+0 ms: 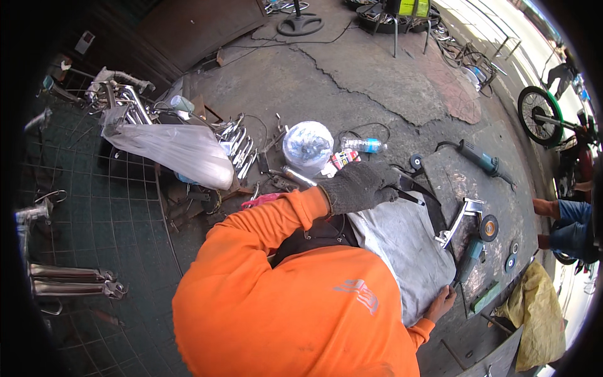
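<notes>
My left hand (361, 188), in a dark grey knitted glove, is raised over the top of a grey cloth (399, 248) spread across my lap. Its fingers are closed around a dark, thin piece with a shiny edge (411, 187); I cannot make out its kind. My bare right hand (441, 305) is lower, by the cloth's right edge. Its fingers curl at the back end of a teal angle grinder (470, 259), whose round disc (488, 228) faces up. A bent, shiny metal bracket (461, 223) lies just left of the disc.
A second grinder (482, 158) lies at the board's (531, 207) far edge, with loose discs (512, 257) to the right. A plastic-covered round tub (308, 147), a water bottle (364, 146) and piled metal tubes (239, 144) stand ahead. A yellow sack (537, 314) lies at right.
</notes>
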A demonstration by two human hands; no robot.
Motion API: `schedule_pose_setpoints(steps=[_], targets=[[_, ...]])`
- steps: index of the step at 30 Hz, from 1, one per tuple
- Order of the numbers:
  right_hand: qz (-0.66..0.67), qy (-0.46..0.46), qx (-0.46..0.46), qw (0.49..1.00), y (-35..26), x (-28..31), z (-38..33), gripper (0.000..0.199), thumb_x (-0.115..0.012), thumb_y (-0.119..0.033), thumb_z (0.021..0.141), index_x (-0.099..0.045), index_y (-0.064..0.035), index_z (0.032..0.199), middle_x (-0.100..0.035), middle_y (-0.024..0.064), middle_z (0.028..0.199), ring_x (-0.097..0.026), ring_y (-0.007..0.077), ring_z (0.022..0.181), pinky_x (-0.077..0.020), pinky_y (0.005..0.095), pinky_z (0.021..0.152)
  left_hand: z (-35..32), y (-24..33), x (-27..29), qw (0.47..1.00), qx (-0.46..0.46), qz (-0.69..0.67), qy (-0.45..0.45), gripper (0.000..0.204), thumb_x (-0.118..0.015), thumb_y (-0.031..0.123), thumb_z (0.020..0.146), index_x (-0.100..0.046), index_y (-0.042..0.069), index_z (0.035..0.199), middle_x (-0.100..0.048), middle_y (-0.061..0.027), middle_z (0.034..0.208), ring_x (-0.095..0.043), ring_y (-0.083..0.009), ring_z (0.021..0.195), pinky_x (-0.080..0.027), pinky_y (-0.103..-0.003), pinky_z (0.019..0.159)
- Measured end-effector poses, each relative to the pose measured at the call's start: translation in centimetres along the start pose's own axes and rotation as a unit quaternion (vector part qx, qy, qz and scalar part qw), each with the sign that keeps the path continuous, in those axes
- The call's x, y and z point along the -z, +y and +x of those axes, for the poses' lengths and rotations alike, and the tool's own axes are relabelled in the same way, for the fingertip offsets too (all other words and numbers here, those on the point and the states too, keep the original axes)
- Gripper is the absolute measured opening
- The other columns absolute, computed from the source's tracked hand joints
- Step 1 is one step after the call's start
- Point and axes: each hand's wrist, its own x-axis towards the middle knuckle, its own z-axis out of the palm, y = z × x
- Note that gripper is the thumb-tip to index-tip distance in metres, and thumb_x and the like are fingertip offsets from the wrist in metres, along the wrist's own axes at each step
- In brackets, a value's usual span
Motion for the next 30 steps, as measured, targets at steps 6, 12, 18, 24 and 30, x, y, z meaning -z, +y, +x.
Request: schedule_pose_setpoints(steps=[6,12,18,24,30], targets=[[-0.064,-0.01,0.064,0.996,-0.7,-1.1,1.9,0.044,-0.066,-0.028,0.11,-0.062,0.0086,0.135,-0.068,0.0248,0.131,-0.064,0.0346,0.12,-0.0477,0.0452,0.109,-5.0,-3.5,3.0,0.979,0.173,0.1,-0.034,0.041,-0.076,0.035,0.098,-0.072,0.006,0.127,-0.073,-0.0222,0.125,-0.073,-0.0425,0.111,-0.057,-0.051,0.096],[-0.254,0.002,0.111,0.961,-2.3,-2.3,3.9,0.05,-0.068,-0.03,0.107,-0.061,0.0081,0.139,-0.063,0.0313,0.137,-0.059,0.0477,0.129,-0.0467,0.055,0.11,-8.7,-4.2,6.2,0.945,0.27,0.181,0.005,0.04,-0.07,0.036,0.101,-0.071,0.003,0.123,-0.072,-0.0252,0.119,-0.071,-0.0442,0.113,-0.054,-0.053,0.099],[-0.272,-0.104,0.099,0.952,-3.4,-5.0,7.7,0.048,-0.065,-0.033,0.107,-0.064,0.0052,0.135,-0.067,0.0296,0.131,-0.062,0.047,0.122,-0.0494,0.0531,0.105,-9.7,-1.3,13.4,0.906,0.391,0.116,0.116,0.044,-0.065,0.042,0.106,-0.073,0.006,0.129,-0.076,-0.0255,0.114,-0.073,-0.0464,0.108,-0.056,-0.055,0.095],[-0.283,-0.118,0.093,0.947,-3.4,-5.5,8.0,0.05,-0.061,-0.04,0.109,-0.066,0.005,0.129,-0.068,0.0274,0.129,-0.061,0.0482,0.118,-0.0486,0.0549,0.102,-14.9,9.8,26.3,0.827,0.368,0.256,0.339,0.043,-0.063,0.035,0.108,-0.073,0.004,0.137,-0.079,-0.0192,0.106,-0.077,-0.0333,0.096,-0.058,-0.043,0.09],[-0.269,-0.095,0.101,0.953,-2.7,-5.7,7.5,0.051,-0.061,-0.043,0.11,-0.066,0.0036,0.129,-0.068,0.0268,0.129,-0.061,0.0482,0.118,-0.0487,0.0547,0.101,-21.2,12.2,37.9,0.779,0.305,0.368,0.406,0.04,-0.069,0.03,0.107,-0.076,0.007,0.139,-0.081,-0.0116,0.116,-0.073,-0.0182,0.1,-0.056,-0.034,0.094]])
